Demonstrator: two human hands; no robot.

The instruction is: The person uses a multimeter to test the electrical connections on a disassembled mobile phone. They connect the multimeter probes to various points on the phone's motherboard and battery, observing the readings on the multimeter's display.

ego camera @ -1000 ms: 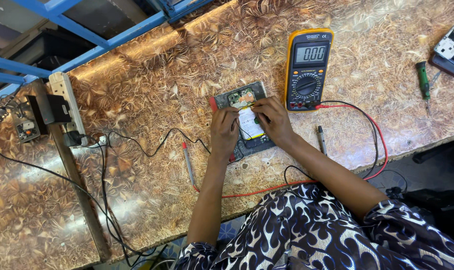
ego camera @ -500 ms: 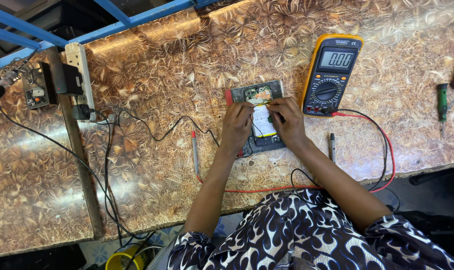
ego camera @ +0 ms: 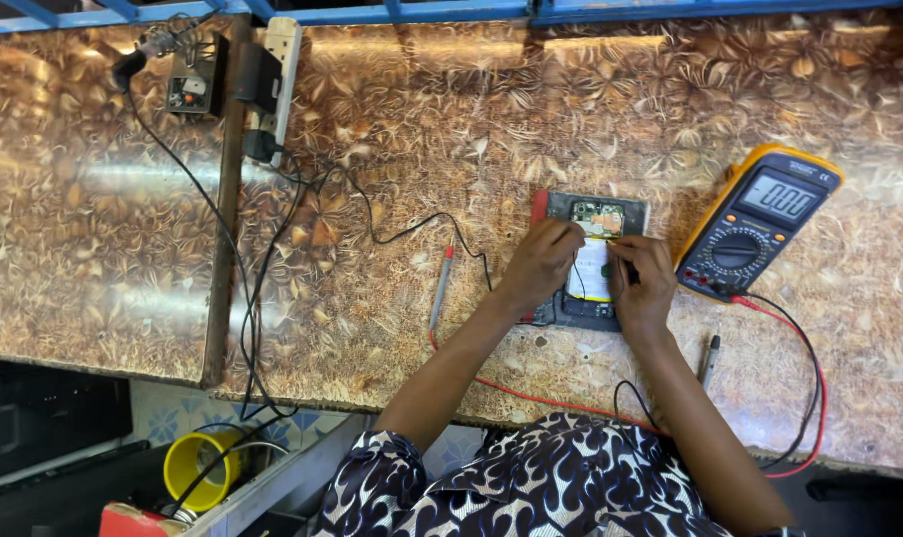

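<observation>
An opened phone (ego camera: 593,217) lies flat on the patterned brown bench, its circuit board and pale battery exposed. My left hand (ego camera: 541,261) rests on the phone's left side, fingertips pinched at the board's top edge. My right hand (ego camera: 642,281) sits on the right side, fingers closed on a thin tool touching the board. A yellow multimeter (ego camera: 757,220) stands just right of my right hand. Its red lead (ego camera: 442,283) lies loose on the bench to the left of my left hand.
A white power strip (ego camera: 272,85) with black plugs and a small charger (ego camera: 194,85) sit at the back left, cables trailing toward the phone. A black probe (ego camera: 708,358) lies near the front edge. A yellow container (ego camera: 201,467) stands below the bench.
The view has swung left, so phone and multimeter now sit further right in frame. Both hands stay on the phone, fingers shifted slightly along the board.
</observation>
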